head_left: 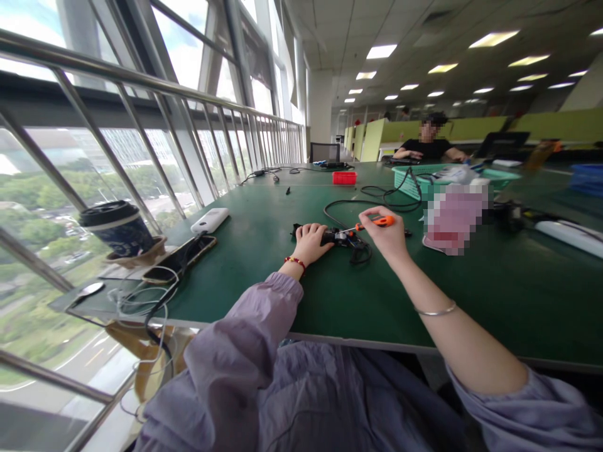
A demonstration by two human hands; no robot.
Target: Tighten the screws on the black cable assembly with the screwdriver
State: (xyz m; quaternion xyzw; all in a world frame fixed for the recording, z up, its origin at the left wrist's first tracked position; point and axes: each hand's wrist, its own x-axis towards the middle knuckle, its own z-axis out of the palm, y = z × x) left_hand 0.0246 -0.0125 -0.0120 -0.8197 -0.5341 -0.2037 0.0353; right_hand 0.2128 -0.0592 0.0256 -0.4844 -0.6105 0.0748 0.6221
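On the green table (330, 295) lies a small black device (340, 237) with a black cable (358, 202) running off toward the back. My left hand (309, 242) presses down on the device's left end, fingers curled over it. My right hand (387, 232) grips an orange-handled screwdriver (377, 221), its thin shaft pointing left and down onto the device. A red bead bracelet sits on my left wrist and a thin metal bangle on my right forearm.
A lidded paper cup (117, 227), a phone (181, 257) with white cables and a white power bank (210, 220) lie at the left by the window railing. A red box (344, 177) and a green basket (426, 179) stand further back. Another person (431, 145) sits at the far end.
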